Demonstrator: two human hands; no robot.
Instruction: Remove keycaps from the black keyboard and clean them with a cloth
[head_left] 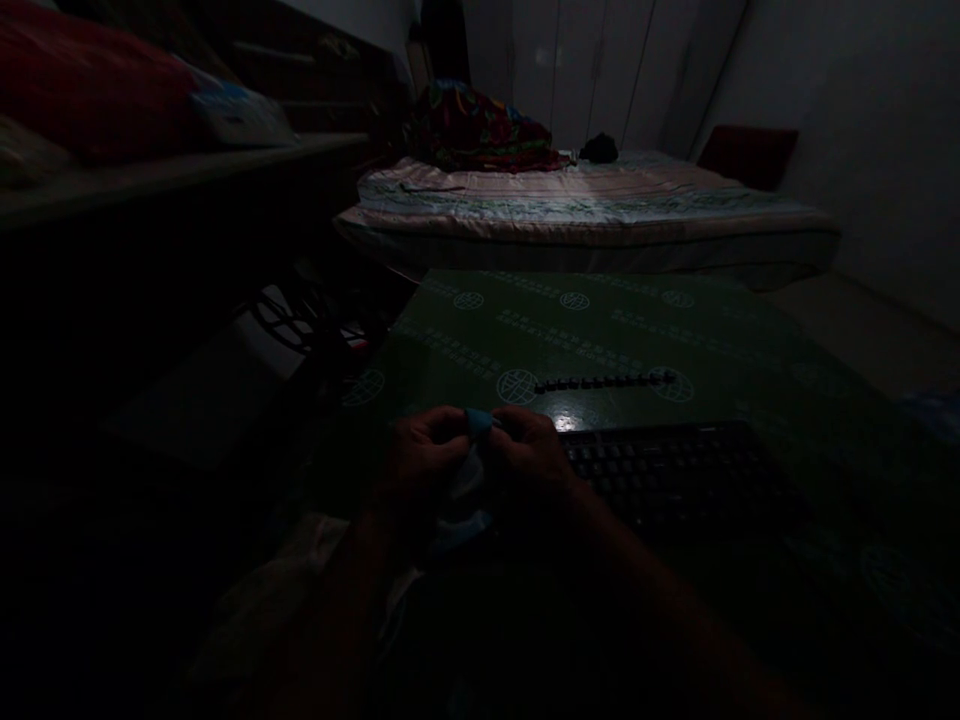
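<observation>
Near the front edge of the table point(600, 320), which wears a green printed cover, the person's two hands meet over a small piece of blue and pale cloth point(471, 470). Left hand point(424, 450) and right hand point(529, 455) sit close together, almost touching, with the fingers of both curled and pinched onto the top of the cloth, where a blue bit shows between them. The rest of the cloth hangs down between the wrists; the room is so dim that its exact shape cannot be made out.

Just to the right of the hands a black keyboard point(667, 475) lies flat on the table, its near left corner beside the right hand. Beyond it, a row of small dark pieces point(604, 381) is set in a line across the cover, well apart from the hands.

Behind the table stands a bed point(585, 210) with a striped sheet, a bundle of colourful fabric point(480, 130) lying at its far left end.
</observation>
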